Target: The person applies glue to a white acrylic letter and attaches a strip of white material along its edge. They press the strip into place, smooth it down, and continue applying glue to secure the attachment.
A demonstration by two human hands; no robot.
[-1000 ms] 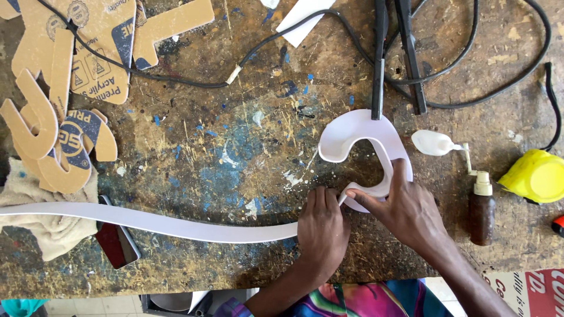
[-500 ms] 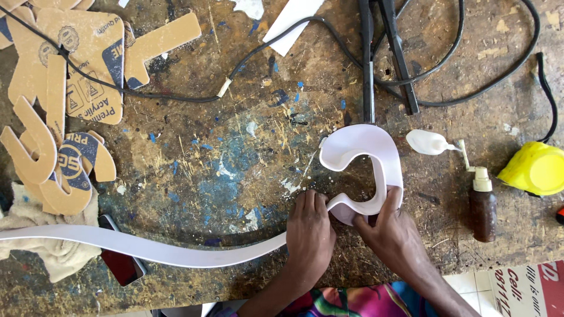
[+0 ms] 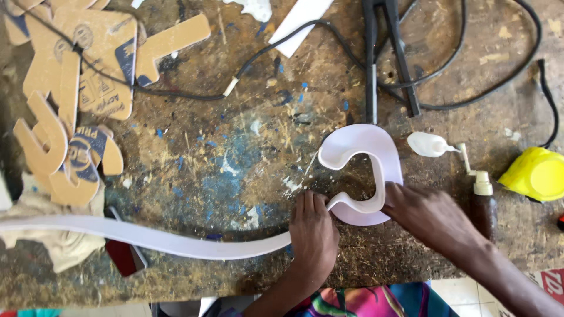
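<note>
Both hands are low in the frame, right of centre. The left hand (image 3: pixel 313 235) lies palm down, fingers together and stretched toward the top of the frame, fingertips pressing flat, its wrist and forearm running straight down to the bottom edge. The right hand (image 3: pixel 426 214) comes in from the lower right corner on a slanting forearm, knuckles up, fingers curled and pointing to the upper left, tips pressing down. The two hands sit near each other, not touching.

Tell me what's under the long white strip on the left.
The white strip crosses a beige cloth and a dark red flat object. Whatever else lies beneath it is covered.
</note>
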